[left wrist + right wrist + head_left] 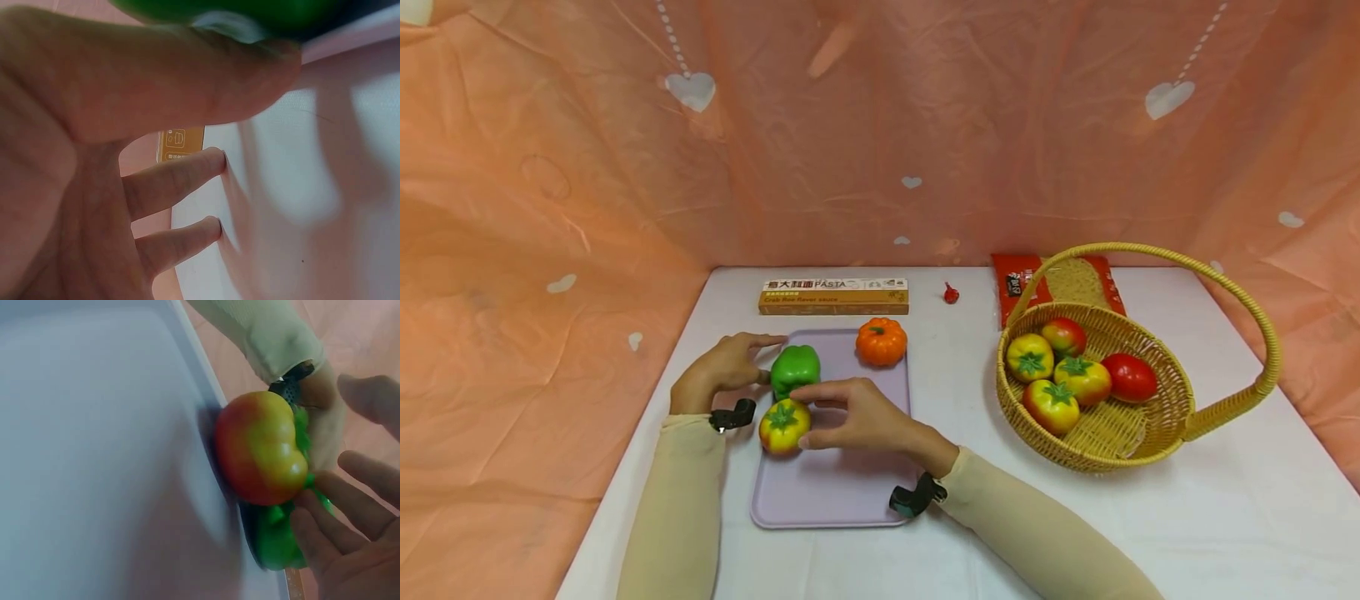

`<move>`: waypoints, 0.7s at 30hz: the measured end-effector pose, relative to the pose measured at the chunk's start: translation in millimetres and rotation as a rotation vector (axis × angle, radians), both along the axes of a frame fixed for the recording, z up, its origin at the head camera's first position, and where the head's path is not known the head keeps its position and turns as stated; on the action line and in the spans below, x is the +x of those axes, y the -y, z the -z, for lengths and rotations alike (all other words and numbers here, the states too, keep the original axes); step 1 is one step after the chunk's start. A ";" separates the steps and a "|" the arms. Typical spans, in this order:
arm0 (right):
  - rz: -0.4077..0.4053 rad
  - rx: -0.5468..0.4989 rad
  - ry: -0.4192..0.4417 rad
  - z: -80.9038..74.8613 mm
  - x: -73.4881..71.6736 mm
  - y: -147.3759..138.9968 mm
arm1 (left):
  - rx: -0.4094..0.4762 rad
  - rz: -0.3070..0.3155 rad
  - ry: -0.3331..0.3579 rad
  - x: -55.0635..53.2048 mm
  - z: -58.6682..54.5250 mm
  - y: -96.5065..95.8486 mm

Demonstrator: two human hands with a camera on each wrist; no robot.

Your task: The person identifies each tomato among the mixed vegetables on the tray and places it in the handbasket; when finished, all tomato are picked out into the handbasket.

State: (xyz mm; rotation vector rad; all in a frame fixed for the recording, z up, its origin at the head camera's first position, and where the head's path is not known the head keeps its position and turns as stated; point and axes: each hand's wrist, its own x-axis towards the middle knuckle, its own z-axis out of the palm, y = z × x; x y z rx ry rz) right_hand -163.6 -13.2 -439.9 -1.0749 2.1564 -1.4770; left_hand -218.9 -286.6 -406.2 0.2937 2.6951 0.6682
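A yellow-and-red toy tomato (785, 427) with a green leafy top sits at the left side of the lilac tray (850, 500). My right hand (868, 421) is beside it, fingers spread; in the right wrist view the thumb stands apart from the tomato (259, 449), and whether the fingertips touch it I cannot tell. Just behind is a green bell pepper (795, 370). My left hand (721, 367) is at the tray's left edge, its thumb close to the pepper (262, 12) and its other fingers extended over the white table. An orange pumpkin (881, 342) stands at the tray's far right corner.
A yellow wicker basket (1093, 462) with a tall handle stands to the right, holding several tomatoes. Behind it lies a red pasta bag (1017, 279). A pasta box (833, 297) lies beyond the tray, with a small red item (951, 293) to its right.
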 end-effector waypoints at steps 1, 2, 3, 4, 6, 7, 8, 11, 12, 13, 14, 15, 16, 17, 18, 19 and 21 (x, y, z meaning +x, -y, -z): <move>0.003 0.006 -0.013 0.2 0.7 0.5 | -0.001 0.001 -0.001 -0.2 0.2 -0.1; 0.005 0.008 -0.026 0.7 1.4 0.8 | -0.001 0.002 -0.003 -0.4 0.2 -0.2; 0.008 0.012 -0.040 1.1 2.0 1.1 | -0.001 0.003 -0.007 -0.5 0.5 -0.1; 0.011 0.012 -0.052 1.4 2.7 1.2 | -0.001 0.003 -0.008 -0.5 0.6 0.0; 0.013 0.006 -0.064 2.2 3.9 2.0 | 0.000 0.004 -0.009 -0.4 0.3 0.2; 0.016 0.009 -0.070 2.8 4.2 2.8 | 0.001 0.002 -0.008 -0.5 0.1 0.3; 0.020 0.017 -0.076 3.8 4.5 3.9 | 0.002 0.002 -0.008 -0.6 0.0 0.4; 0.029 0.034 -0.086 6.0 5.8 7.9 | 0.002 -0.003 0.002 -0.6 -0.3 0.5; 0.033 0.038 -0.090 6.9 6.2 9.5 | 0.002 -0.004 0.004 -0.7 0.1 0.4; 0.038 0.041 -0.097 7.7 6.6 11.1 | 0.002 -0.005 0.003 -0.7 0.3 0.4; 0.041 0.041 -0.102 8.5 6.9 12.7 | 0.002 -0.005 0.002 -0.8 0.7 0.3; 0.044 0.040 -0.107 9.5 7.1 14.2 | 0.001 -0.004 0.002 -0.7 0.7 0.2; 0.046 0.043 -0.114 10.2 7.5 15.6 | 0.000 -0.003 0.001 -0.8 1.0 0.1; 0.048 0.051 -0.124 10.9 8.0 17.0 | -0.001 -0.002 0.000 -0.8 1.0 0.0; 0.047 0.063 -0.132 11.6 8.4 18.2 | -0.002 -0.001 -0.001 -1.0 1.1 0.0; 0.044 0.075 -0.138 12.1 8.8 19.2 | -0.003 -0.002 -0.001 -1.1 1.1 0.0; 0.034 0.095 -0.144 12.8 9.8 20.8 | -0.005 -0.003 0.004 -1.2 0.3 0.3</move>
